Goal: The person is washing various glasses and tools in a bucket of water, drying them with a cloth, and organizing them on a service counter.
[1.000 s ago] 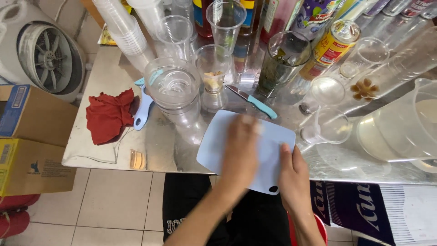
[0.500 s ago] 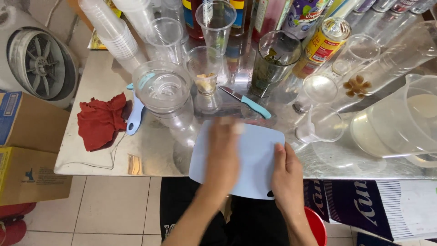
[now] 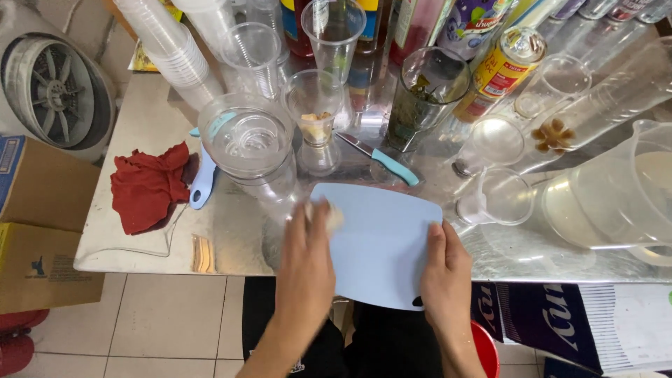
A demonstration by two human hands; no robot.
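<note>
A light blue cutting board lies at the front edge of the steel counter. My left hand rests on its left part, pressing a small pale cloth or sponge onto the board. My right hand holds the board's right edge with fingers flat on it. A knife with a teal handle lies just behind the board.
A red rag and a blue-handled tool lie at left. Clear plastic cups, a stack of cups, a footed glass, bottles, a can and a large jug crowd the back and right. Cardboard boxes stand left.
My left hand has slid left across the board with the pale cloth. The view has shifted slightly; my right hand keeps its hold on the board's right edge.
</note>
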